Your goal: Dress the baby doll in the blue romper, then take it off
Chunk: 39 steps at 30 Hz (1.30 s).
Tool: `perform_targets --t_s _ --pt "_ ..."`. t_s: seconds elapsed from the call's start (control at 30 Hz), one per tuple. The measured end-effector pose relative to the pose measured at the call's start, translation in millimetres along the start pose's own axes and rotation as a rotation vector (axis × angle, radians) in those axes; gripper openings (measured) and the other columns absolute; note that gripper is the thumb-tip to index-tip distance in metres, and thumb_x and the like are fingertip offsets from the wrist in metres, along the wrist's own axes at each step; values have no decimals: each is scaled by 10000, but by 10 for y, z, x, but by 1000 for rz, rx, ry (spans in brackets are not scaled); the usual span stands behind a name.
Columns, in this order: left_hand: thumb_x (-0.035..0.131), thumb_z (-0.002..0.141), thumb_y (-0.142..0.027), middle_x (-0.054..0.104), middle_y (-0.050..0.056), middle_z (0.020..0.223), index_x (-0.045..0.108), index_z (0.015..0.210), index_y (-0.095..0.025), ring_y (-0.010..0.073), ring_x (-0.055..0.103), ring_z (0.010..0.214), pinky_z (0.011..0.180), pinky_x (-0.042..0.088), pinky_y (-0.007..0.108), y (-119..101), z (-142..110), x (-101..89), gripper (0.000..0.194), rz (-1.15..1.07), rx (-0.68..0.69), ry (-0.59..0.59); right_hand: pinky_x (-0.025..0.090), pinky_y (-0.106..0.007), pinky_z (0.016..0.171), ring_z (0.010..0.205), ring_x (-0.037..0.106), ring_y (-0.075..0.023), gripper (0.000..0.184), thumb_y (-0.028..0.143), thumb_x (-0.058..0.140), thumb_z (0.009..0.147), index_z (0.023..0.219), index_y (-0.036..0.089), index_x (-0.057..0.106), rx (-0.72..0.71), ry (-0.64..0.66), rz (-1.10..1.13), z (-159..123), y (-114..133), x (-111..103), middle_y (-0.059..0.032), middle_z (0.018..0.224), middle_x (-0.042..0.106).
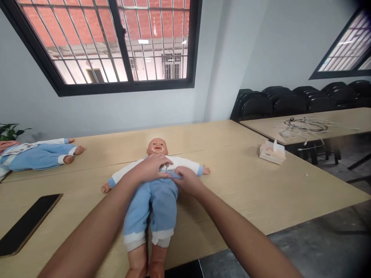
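A baby doll (157, 146) lies on its back, its head toward the wall and both arms spread. It wears a white top with blue cuffs and light blue trousers (164, 208) with white hems. My left hand (152, 168) is curved over the doll's chest, thumb against the blue cloth at the waist, with part of the fingers' grip hidden. Close beside it, my right hand (188, 179) is closed, pinching a fold of that blue cloth at the doll's side. White cloth shows between the two hands.
The doll rests on a wooden table (232, 170). A black phone-like slab (30, 222) lies at left, near a second doll (40, 154) in similar clothes. A tissue box (272, 152) stands at right. Tangled cables (304, 126) cover part of another table, before stacked black chairs (272, 103).
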State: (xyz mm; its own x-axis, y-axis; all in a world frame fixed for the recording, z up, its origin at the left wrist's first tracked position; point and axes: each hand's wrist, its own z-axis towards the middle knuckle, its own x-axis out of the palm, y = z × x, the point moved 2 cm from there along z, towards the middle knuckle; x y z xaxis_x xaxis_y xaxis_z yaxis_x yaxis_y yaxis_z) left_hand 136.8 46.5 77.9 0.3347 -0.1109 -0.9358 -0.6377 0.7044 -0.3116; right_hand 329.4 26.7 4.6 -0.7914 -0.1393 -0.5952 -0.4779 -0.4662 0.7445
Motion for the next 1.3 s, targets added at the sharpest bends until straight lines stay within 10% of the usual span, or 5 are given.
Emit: perform_targets --t_s 0.33,0.63,0.87,1.03,1.3 --pt "749 821 -407 614 50 1050 646 950 -231 248 553 1052 893 449 338 72 -124 135 242 -86 20 -60 285 -277 611 649 334 -137 438 594 530 924 714 215 465 153 347 426 -21 -83 -103 35 696 408" --pt "818 706 -365 615 96 1244 569 1218 -224 319 562 1179 987 455 420 127 -193 231 586 -85 -105 -107 335 -257 611 628 410 -126 336 522 700 810 858 196 634 264 -122 672 41 -79 15 27 721 527" --pt "812 729 -484 518 133 1474 473 1439 -230 368 439 1379 1134 325 501 144 -218 238 827 -43 -132 -128 436 -285 746 778 519 -179 327 541 592 894 899 215 582 120 -225 423 61 -121 -31 -11 827 574" --pt "567 960 -443 628 98 1346 602 1318 -256 331 485 1317 1110 301 521 137 -138 271 406 -18 -137 -262 423 -281 735 765 503 -172 244 457 583 927 938 213 573 24 -187 315 18 -67 -20 4 819 541" --pt "608 883 -201 678 52 1100 656 1049 -237 262 592 1143 1041 398 436 160 -84 249 176 46 -8 -463 377 -284 669 709 473 -168 130 337 584 934 917 211 614 -72 -143 -20 58 -67 -30 9 794 537"
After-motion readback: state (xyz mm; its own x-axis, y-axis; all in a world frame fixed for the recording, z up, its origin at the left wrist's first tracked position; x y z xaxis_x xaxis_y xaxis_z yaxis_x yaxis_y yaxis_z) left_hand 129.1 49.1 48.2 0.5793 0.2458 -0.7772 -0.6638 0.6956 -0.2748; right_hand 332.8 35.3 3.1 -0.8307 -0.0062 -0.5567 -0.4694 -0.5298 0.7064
